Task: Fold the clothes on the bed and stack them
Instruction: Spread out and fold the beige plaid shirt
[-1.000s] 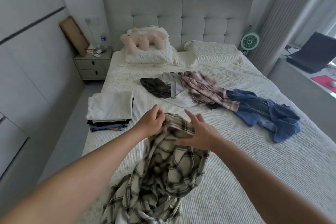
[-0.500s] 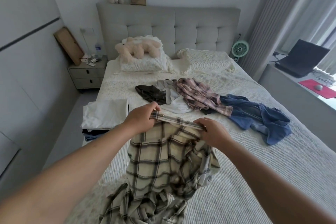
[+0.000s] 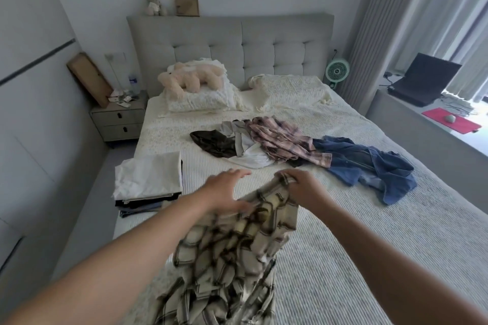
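Left hand (image 3: 224, 192) had let go of the plaid shirt (image 3: 232, 253) collar since half a second back, fingers spread flat, while right hand (image 3: 301, 187) stayed clamped on it at 6 o'clock on the bed (image 3: 369, 258); likely regripping to spread it.

Both forearms are bare to the frame's edge, and the hands (image 3: 227, 190) wear nothing.

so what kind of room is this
A bedroom in a home, most likely: a made bed with a padded headboard, pillows and a nightstand beside it, with loose clothes lying on the cover.
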